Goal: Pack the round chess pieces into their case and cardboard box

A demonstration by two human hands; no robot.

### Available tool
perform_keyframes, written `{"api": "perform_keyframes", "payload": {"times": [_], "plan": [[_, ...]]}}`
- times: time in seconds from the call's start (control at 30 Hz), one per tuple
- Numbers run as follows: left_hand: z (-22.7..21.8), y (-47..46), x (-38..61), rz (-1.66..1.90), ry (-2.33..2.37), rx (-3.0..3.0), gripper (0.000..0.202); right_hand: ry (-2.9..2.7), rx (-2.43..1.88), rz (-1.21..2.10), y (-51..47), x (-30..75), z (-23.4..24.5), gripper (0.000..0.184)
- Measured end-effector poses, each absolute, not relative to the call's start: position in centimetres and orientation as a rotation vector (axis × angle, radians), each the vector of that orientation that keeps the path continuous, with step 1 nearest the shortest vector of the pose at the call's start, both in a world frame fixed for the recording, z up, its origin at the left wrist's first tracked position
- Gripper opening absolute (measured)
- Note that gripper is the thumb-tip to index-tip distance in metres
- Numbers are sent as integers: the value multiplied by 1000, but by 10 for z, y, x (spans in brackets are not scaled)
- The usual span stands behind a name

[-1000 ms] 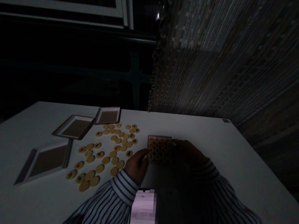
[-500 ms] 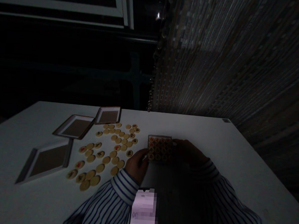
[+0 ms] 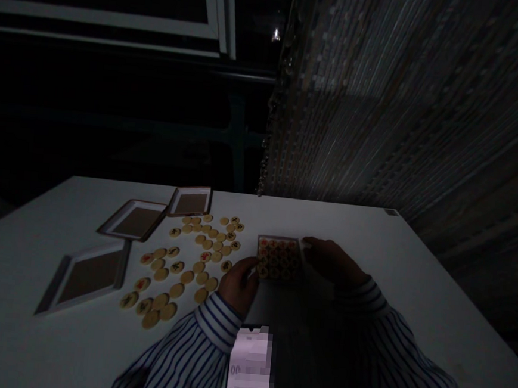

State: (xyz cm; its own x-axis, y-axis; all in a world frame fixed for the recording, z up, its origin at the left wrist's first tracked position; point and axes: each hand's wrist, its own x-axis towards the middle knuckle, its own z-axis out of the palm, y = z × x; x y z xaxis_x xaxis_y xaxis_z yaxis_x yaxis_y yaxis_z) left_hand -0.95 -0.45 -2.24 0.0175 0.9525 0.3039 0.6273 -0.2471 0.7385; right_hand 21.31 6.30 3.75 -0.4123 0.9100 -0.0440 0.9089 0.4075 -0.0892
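Observation:
A small shallow box [image 3: 278, 281] lies on the table in front of me, with rows of round Chinese chess pieces [image 3: 276, 258] packed in it. Red characters show on the top row; the lower rows are dim. My left hand [image 3: 237, 285] closes around the box's left edge, thumb and fingers near its lower left corner. At the upper right corner is my right hand [image 3: 332, 262], its fingertips at or close to the box edge. Deep shadow hides most of its fingers, so I cannot tell if it grips the box.
Many loose Chinese chess pieces [image 3: 187, 277] are scattered left of the box, some face down. Three shallow trays or lids [image 3: 122, 270] lie open beyond them on the white table [image 3: 371, 245]. A lit phone [image 3: 248, 366] is at the near edge. A strand curtain [image 3: 358, 124] hangs behind.
The view has shifted slightly. My right fingertips are a little higher and farther from the box's right side. My left hand stays at its left edge.

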Motion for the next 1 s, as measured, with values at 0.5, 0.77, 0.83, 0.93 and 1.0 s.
{"api": "perform_keyframes", "payload": {"times": [0.5, 0.77, 0.83, 0.93, 1.0], "plan": [[0, -14, -25, 1273, 1593, 1837, 20, -2493, -1543, 81, 50, 194, 60, 28], [11, -27, -54, 1309, 1629, 1938, 16, -2562, -1353, 86, 44, 170, 76, 28], [14, -31, -62, 1272, 1663, 1953, 17, -2601, -1336, 72, 43, 162, 79, 28], [17, -35, -79, 1231, 1703, 2003, 20, -2647, -1318, 34, 42, 148, 81, 27], [17, -37, -94, 1197, 1766, 2056, 22, -2674, -1260, 27, 40, 140, 82, 28]]}}
